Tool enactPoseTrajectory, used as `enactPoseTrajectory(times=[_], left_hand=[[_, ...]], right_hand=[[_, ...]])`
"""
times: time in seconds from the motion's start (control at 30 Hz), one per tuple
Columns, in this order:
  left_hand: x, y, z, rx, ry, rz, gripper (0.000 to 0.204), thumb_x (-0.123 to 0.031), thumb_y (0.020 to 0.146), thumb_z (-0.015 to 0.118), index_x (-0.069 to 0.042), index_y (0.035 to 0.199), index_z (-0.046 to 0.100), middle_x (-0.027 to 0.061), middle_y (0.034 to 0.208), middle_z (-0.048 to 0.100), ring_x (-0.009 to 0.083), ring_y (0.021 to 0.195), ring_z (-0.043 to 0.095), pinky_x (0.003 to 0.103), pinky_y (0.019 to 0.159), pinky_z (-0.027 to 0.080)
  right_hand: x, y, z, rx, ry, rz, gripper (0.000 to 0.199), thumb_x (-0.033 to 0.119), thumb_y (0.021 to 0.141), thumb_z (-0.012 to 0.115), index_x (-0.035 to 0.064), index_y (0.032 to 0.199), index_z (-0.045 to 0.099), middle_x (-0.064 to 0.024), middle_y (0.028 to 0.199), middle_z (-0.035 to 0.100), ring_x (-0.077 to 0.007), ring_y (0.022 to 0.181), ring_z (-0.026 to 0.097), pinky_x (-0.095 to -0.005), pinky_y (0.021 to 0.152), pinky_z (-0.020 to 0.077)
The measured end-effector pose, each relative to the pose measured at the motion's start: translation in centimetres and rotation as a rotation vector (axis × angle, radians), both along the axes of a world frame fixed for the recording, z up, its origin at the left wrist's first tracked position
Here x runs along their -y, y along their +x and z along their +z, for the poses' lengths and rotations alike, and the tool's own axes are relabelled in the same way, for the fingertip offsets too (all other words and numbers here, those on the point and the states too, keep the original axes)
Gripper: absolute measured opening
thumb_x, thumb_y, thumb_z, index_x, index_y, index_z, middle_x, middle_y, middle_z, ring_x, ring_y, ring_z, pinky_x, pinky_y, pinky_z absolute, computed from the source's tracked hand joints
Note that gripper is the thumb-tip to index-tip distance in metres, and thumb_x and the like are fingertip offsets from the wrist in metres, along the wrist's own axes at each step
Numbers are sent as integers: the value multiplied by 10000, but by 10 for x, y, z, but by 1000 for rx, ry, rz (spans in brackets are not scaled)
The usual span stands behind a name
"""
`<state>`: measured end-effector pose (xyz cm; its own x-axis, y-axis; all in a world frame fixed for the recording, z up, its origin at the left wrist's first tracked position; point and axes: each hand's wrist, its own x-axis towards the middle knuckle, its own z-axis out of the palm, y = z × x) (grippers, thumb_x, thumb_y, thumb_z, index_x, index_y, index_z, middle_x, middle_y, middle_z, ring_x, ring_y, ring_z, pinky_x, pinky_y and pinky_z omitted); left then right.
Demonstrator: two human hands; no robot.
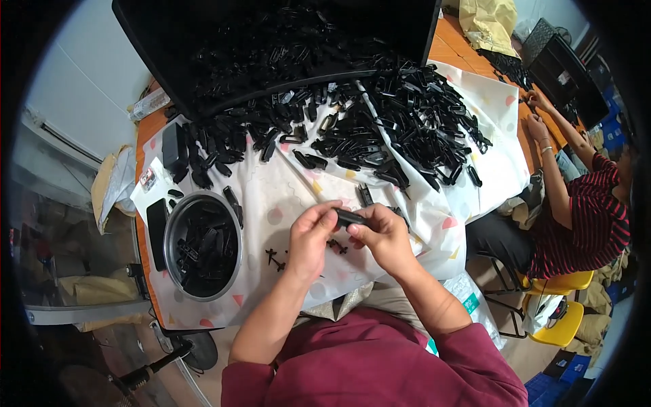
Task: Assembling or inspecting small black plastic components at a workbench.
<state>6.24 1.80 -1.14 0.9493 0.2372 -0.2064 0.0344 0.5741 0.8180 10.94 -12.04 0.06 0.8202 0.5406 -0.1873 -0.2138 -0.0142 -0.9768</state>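
Between my two hands, above the near part of the table, is a small elongated black plastic part (pixel 350 218). My left hand (pixel 310 237) pinches one end of it with thumb and forefinger. At its other end, my right hand (pixel 385 239) grips it with the thumb laid along the near side. Just beyond my right hand lies a similar black part (pixel 366 195). Small dark branched pieces (pixel 274 260) are on the cloth beside my left wrist, and a few more (pixel 337 247) show between my hands. Fingers partly cover the held part.
A large black bin (pixel 271 87) lies tipped at the back, with a heap of black parts (pixel 420 125) spilling onto the patterned cloth (pixel 271 298). On the left stand a round metal bowl (pixel 169 247) of black parts and a flat black phone-like slab (pixel 156 234). Another person (pixel 576 203) works at right.
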Motion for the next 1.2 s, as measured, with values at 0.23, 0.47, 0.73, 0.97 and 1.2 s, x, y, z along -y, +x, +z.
enactPoseTrajectory(times=[0.23,0.47,0.73,0.97,1.2], left_hand=[[-51,88,-30,-12,1505,275,135,-117,757,550,-99,876,610,71,860,542,230,714,567,320,618,462],[-48,78,-17,-27,1833,134,79,-138,779,542,-69,811,562,78,898,565,267,768,580,360,670,464],[-38,19,0,4,555,67,323,-71,810,592,-14,1122,532,0,948,561,60,769,493,204,696,412],[-35,2,19,216,784,112,280,-71,796,608,-5,1065,562,29,965,558,79,730,495,203,661,405],[-37,-6,45,387,1252,114,279,-60,719,657,-37,992,605,98,871,585,211,755,573,289,642,455]], right_hand=[[8,52,-6,601,-548,-308,256,100,790,604,8,1026,562,-105,901,613,-178,706,584,-283,619,458],[-10,105,-11,1155,-984,-166,129,141,691,606,87,800,650,-70,822,569,-258,836,508,-319,684,456],[-25,85,10,1070,-576,-160,124,67,739,581,22,854,589,-143,832,585,-269,742,556,-346,664,459],[-25,38,39,228,37,125,179,119,859,535,10,982,606,-46,787,554,-57,554,510,-173,406,396],[-3,47,42,-176,74,152,111,79,776,638,-8,843,627,3,573,528,-41,424,409,-168,364,279]])
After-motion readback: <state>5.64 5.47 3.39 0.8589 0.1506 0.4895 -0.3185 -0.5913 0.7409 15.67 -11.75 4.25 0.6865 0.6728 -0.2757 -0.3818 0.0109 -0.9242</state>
